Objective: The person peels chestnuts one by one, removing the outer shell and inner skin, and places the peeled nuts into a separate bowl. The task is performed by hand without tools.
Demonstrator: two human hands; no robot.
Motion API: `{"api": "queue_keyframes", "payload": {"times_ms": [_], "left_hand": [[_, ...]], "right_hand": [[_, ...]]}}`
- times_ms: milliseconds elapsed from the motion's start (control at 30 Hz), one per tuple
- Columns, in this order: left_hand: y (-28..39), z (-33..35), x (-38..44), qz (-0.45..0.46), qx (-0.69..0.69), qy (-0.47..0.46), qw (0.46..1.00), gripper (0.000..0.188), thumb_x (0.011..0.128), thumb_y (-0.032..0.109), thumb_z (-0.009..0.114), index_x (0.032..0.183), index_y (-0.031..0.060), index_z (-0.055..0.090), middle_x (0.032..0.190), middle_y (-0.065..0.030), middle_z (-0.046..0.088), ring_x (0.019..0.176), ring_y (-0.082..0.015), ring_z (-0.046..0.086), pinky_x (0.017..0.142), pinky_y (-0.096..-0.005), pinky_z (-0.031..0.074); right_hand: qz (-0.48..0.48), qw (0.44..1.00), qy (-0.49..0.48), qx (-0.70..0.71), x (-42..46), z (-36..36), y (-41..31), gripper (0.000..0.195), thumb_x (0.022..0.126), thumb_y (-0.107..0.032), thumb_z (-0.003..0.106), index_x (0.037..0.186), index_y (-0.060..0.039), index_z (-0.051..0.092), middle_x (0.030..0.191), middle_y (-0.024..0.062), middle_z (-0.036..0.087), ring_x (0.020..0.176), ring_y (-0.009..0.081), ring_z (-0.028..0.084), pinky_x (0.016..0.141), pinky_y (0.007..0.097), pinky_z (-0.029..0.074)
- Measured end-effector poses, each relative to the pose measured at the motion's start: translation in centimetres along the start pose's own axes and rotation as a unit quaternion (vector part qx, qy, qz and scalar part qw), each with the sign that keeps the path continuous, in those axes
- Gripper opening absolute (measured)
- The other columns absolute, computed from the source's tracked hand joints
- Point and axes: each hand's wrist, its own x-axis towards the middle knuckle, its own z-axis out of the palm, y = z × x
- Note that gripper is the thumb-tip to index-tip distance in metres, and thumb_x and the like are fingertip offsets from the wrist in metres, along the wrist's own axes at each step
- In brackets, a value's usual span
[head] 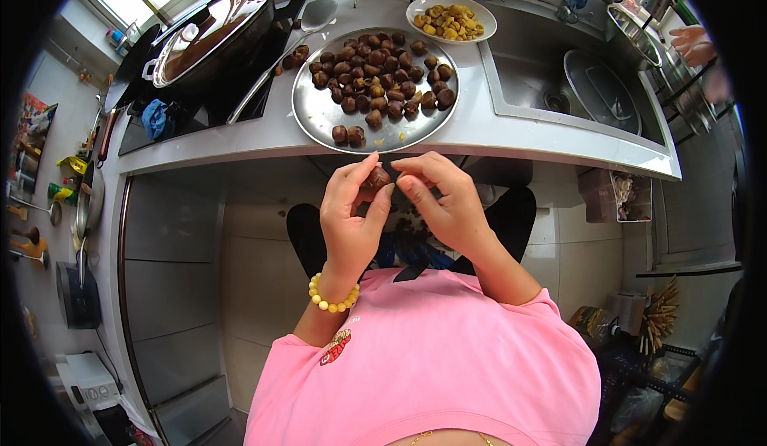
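Between thumb and fingers of my left hand (353, 209) is a brown chestnut (377, 177), held just in front of the counter edge. My right hand (442, 200) is close beside it, thumb and index finger apart, with nothing seen between them. Beyond both hands a round metal tray (311, 113) bears many chestnuts in brown shells (374, 74), some split to show yellow flesh. Two chestnuts (348, 135) sit apart near its front rim. Behind the tray, a white plate (490, 27) carries peeled yellow chestnut pieces (450, 22).
A lidded pan (210, 33) stands on the black cooktop at left, near a metal spatula (263, 77) and a blue cloth (154, 119). The sink (527, 56) at right holds a clear lid (602, 92). Below hangs a bin (599, 195). Another person's hand (694, 46) shows far right.
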Motion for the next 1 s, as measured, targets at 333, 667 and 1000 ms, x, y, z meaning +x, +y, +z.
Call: {"api": "queue_keyframes", "payload": {"times_ms": [333, 667, 1000], "left_hand": [[0.2, 0.0, 0.1, 0.036, 0.066, -0.002, 0.997, 0.044, 0.076, -0.012, 0.075, 0.118, 0.0012, 0.069, 0.101, -0.01, 0.065, 0.083, -0.0165, 0.068, 0.072, -0.0265, 0.058], [0.2, -0.6, 0.2, 0.026, 0.022, -0.032, 0.999, 0.043, 0.078, -0.015, 0.074, 0.119, -0.0028, 0.068, 0.109, -0.0082, 0.064, 0.093, -0.0141, 0.068, 0.08, -0.0244, 0.058], [-0.1, -1.6, 0.6, -0.126, -0.217, -0.078, 0.965, 0.041, 0.083, -0.005, 0.075, 0.123, -0.0053, 0.064, 0.108, -0.0117, 0.068, 0.087, -0.0117, 0.066, 0.075, -0.0243, 0.059]], "right_hand": [[-0.039, 0.999, -0.03, -0.009, 0.6, 0.8, 0.4, 0.019, 0.092, -0.01, 0.067, 0.109, 0.0001, 0.067, 0.086, 0.012, 0.063, 0.074, 0.0259, 0.063, 0.066, 0.034, 0.051], [-0.095, 0.993, -0.02, -0.072, 0.8, 0.4, 0.1, 0.015, 0.092, -0.002, 0.06, 0.105, 0.0022, 0.066, 0.087, 0.0156, 0.064, 0.078, 0.0323, 0.064, 0.069, 0.0374, 0.052], [0.151, 0.966, -0.094, 0.188, 1.5, -1.6, 1.4, 0.015, 0.098, -0.001, 0.058, 0.108, 0.0028, 0.067, 0.091, 0.0055, 0.07, 0.075, 0.0084, 0.065, 0.07, 0.024, 0.056]]}}
